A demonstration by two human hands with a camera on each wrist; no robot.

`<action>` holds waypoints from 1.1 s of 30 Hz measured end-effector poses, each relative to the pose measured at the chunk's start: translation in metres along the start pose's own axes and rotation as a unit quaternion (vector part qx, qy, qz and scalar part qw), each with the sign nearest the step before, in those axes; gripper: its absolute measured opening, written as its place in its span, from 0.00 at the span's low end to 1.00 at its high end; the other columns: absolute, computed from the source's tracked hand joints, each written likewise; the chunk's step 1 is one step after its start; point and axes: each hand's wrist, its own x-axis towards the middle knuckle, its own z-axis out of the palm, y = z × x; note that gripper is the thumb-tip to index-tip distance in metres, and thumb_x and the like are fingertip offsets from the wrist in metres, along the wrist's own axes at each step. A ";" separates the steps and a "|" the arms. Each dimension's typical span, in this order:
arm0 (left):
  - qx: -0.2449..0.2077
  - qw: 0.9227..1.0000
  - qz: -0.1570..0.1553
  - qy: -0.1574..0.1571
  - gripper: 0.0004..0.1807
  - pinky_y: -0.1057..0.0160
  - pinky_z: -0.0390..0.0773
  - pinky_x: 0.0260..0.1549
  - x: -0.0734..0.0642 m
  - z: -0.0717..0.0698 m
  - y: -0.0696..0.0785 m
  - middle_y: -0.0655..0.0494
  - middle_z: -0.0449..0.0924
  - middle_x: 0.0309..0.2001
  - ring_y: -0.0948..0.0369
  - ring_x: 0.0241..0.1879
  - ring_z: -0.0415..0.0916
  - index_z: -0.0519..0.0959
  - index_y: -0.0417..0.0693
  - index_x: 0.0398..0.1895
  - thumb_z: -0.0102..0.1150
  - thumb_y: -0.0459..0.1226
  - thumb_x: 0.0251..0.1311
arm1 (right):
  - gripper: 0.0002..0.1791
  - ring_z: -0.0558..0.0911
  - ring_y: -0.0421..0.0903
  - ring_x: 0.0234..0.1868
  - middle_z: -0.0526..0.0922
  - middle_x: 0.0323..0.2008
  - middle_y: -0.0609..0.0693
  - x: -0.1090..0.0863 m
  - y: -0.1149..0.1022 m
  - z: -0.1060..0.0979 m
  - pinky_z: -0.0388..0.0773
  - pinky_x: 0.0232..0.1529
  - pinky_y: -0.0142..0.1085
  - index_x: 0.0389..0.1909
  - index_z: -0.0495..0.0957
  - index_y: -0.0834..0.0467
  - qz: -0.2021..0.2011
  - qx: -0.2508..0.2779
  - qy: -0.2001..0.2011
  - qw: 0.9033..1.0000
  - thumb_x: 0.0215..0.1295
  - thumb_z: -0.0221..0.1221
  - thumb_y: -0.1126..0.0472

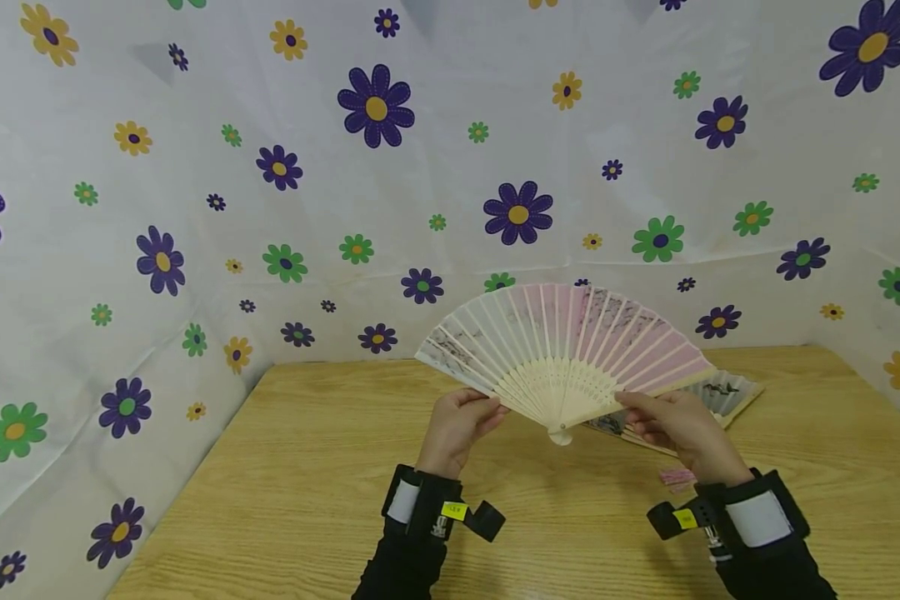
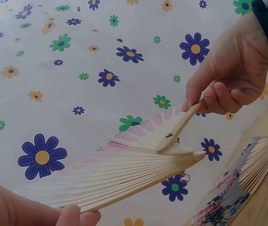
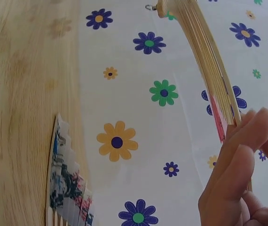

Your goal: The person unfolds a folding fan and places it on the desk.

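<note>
A pink-and-white folding fan (image 1: 562,342) with pale ribs is spread wide, held up above the table. My left hand (image 1: 461,425) pinches its left outer rib between thumb and fingers. At the opposite side, my right hand (image 1: 682,429) pinches the right outer rib. The left wrist view shows the fan (image 2: 138,176) nearly edge-on, its pivot rivet between the two hands. In the right wrist view, my right hand (image 3: 247,174) partly covers the fan's ribs (image 3: 209,61).
Another spread fan (image 1: 731,390), with a printed picture, lies on the wooden table (image 1: 307,467) behind my right hand, partly hidden. A pink tassel-like piece (image 1: 677,477) lies near the right wrist. Flower-patterned cloth (image 1: 450,167) hangs behind the table.
</note>
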 end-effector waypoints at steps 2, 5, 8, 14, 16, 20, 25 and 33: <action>-0.008 1.000 0.000 0.002 0.10 0.80 0.82 0.27 0.000 0.000 0.000 0.56 0.78 0.27 0.68 0.27 0.81 0.75 0.19 0.46 0.52 0.20 0.64 | 0.20 0.78 0.32 0.17 0.83 0.15 0.38 0.000 0.000 0.001 0.80 0.19 0.19 0.16 0.83 0.50 0.008 0.016 0.003 1.000 0.70 0.58 0.60; -0.016 1.000 -0.002 0.006 0.11 0.80 0.82 0.28 0.000 -0.001 -0.001 0.55 0.79 0.28 0.67 0.29 0.81 0.75 0.19 0.47 0.52 0.20 0.64 | 0.19 0.79 0.32 0.18 0.83 0.16 0.39 0.000 0.000 0.002 0.81 0.20 0.20 0.16 0.83 0.50 0.015 0.044 0.006 0.999 0.70 0.58 0.60; -0.023 1.000 -0.010 0.013 0.11 0.81 0.82 0.28 0.001 0.000 -0.001 0.55 0.79 0.29 0.68 0.29 0.81 0.75 0.20 0.48 0.52 0.20 0.65 | 0.19 0.79 0.33 0.18 0.83 0.16 0.39 -0.001 0.000 0.003 0.81 0.20 0.20 0.17 0.83 0.51 0.016 0.065 0.010 0.998 0.70 0.58 0.61; -0.053 0.998 -0.016 0.036 0.11 0.81 0.82 0.26 0.004 0.001 0.000 0.54 0.78 0.28 0.69 0.27 0.81 0.74 0.19 0.48 0.51 0.20 0.64 | 0.18 0.81 0.33 0.21 0.84 0.17 0.39 -0.002 0.000 0.005 0.83 0.23 0.20 0.19 0.84 0.51 0.013 0.104 0.012 0.994 0.70 0.57 0.62; -0.060 0.997 -0.015 0.042 0.12 0.81 0.82 0.26 0.005 0.001 0.000 0.54 0.78 0.28 0.69 0.27 0.81 0.74 0.19 0.49 0.51 0.20 0.64 | 0.18 0.81 0.33 0.21 0.84 0.18 0.39 -0.001 0.000 0.006 0.83 0.24 0.20 0.20 0.85 0.50 0.013 0.112 0.012 0.994 0.70 0.57 0.62; -0.074 0.996 -0.014 0.047 0.12 0.81 0.81 0.25 0.006 0.002 0.000 0.55 0.78 0.27 0.69 0.26 0.81 0.73 0.18 0.49 0.51 0.19 0.64 | 0.18 0.82 0.33 0.22 0.85 0.18 0.39 -0.001 0.000 0.007 0.83 0.25 0.20 0.21 0.86 0.50 0.009 0.127 0.007 0.992 0.71 0.56 0.63; -0.096 0.994 -0.011 0.051 0.10 0.82 0.81 0.24 0.006 0.002 -0.001 0.55 0.78 0.25 0.69 0.24 0.80 0.72 0.17 0.46 0.50 0.18 0.64 | 0.18 0.83 0.33 0.23 0.86 0.19 0.40 -0.002 0.001 0.008 0.84 0.26 0.21 0.23 0.86 0.50 0.000 0.152 -0.005 0.988 0.71 0.55 0.64; -0.107 0.992 -0.014 0.060 0.09 0.81 0.81 0.23 0.007 0.002 -0.002 0.55 0.78 0.24 0.69 0.24 0.80 0.72 0.18 0.46 0.50 0.18 0.63 | 0.17 0.83 0.33 0.25 0.87 0.21 0.40 -0.002 0.003 0.009 0.84 0.28 0.21 0.25 0.87 0.50 -0.007 0.164 -0.012 0.986 0.72 0.55 0.64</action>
